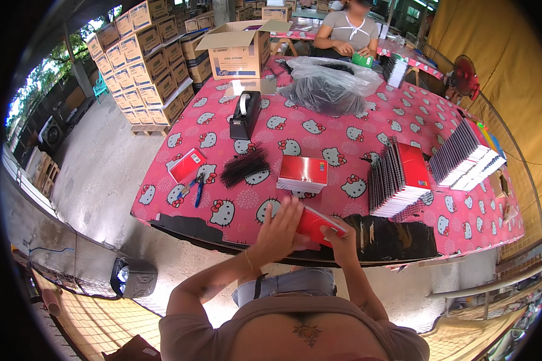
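A red-covered notebook is tilted at the near table edge in front of me. My right hand grips its right end, thumb on the cover. My left hand lies against the notebook's left end with fingers stretched out. Just beyond stands a low stack of red notebooks. Left of it lies a bundle of black binding coils. Blue-handled pliers rest farther left, beside a red notebook.
Spiral-bound notebooks stand in rows, red and mixed, at the right. Behind are a tape dispenser, a clear plastic bag of dark contents and an open carton. Across the table, a person handles a green notebook.
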Available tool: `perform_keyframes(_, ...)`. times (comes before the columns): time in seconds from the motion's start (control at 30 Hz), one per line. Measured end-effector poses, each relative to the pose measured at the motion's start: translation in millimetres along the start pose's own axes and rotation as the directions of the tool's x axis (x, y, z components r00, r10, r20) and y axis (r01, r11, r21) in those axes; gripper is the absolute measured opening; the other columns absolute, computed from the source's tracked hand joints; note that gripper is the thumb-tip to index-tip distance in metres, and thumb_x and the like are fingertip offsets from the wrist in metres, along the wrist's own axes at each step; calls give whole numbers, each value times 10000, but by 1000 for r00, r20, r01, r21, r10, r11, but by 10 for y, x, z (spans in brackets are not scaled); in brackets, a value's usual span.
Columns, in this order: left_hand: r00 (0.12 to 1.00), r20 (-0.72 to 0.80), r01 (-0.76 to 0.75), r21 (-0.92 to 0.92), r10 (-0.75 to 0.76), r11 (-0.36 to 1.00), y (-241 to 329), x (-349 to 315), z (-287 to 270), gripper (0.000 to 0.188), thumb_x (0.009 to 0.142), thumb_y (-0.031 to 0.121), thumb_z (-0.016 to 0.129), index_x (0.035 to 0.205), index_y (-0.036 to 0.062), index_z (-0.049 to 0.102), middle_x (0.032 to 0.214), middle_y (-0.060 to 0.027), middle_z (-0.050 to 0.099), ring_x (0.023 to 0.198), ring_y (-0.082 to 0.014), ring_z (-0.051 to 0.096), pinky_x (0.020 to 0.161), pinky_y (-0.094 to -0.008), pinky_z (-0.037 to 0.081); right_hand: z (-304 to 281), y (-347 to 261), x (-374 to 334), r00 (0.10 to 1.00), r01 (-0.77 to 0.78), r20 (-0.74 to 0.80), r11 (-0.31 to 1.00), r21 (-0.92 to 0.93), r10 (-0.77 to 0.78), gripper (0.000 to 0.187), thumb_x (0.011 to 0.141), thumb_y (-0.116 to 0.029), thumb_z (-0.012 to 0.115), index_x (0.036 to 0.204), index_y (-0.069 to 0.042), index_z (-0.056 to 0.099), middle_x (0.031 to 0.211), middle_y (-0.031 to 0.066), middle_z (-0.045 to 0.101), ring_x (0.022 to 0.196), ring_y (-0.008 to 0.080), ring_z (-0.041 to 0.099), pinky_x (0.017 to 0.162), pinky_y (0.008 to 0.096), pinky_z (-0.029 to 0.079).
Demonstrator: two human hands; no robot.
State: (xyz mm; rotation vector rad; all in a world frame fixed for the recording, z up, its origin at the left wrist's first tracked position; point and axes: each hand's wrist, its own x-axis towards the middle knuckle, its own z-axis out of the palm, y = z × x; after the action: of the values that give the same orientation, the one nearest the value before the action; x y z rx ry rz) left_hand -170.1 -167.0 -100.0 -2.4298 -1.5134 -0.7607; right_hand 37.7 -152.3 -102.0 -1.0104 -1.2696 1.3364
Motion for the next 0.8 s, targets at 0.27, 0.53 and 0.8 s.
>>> perform_keyframes(0.27, 993, 48, -108, 77, 105, 991, 58, -18, -33, 843, 929, 589, 486, 1464, -50, 360, 1546, -257, 329, 1463, -394, 282, 1140, -640, 175, -34, -121, 85, 999, -14, 29, 999, 47, 13, 277, 924, -115, 699, 1176, -2, 685, 993, 6, 682, 862, 56, 602, 727, 224, 496)
perform_keyframes(0.53, 987, 145, -89, 164, 65, 983, 154, 263, -251, 802, 932, 586, 487, 1445, -26, 410, 1524, -234, 377, 1447, -354, 327, 1109, -589, 292, -57, -123, 63, 997, -36, 71, 999, 31, 33, 254, 912, -87, 703, 1154, -10, 705, 895, -10, 674, 765, 51, 565, 703, 224, 488)
perform_keyframes(0.8, 950, 247, -212, 71, 189, 975, 229, 9, 5, 927, 891, 658, 472, 1470, -55, 350, 1549, -241, 334, 1455, -383, 295, 1130, -634, 211, -74, -177, 98, 996, -38, 81, 999, 22, 36, 227, 907, -70, 698, 1124, -5, 717, 858, -21, 654, 765, 42, 550, 710, 213, 472)
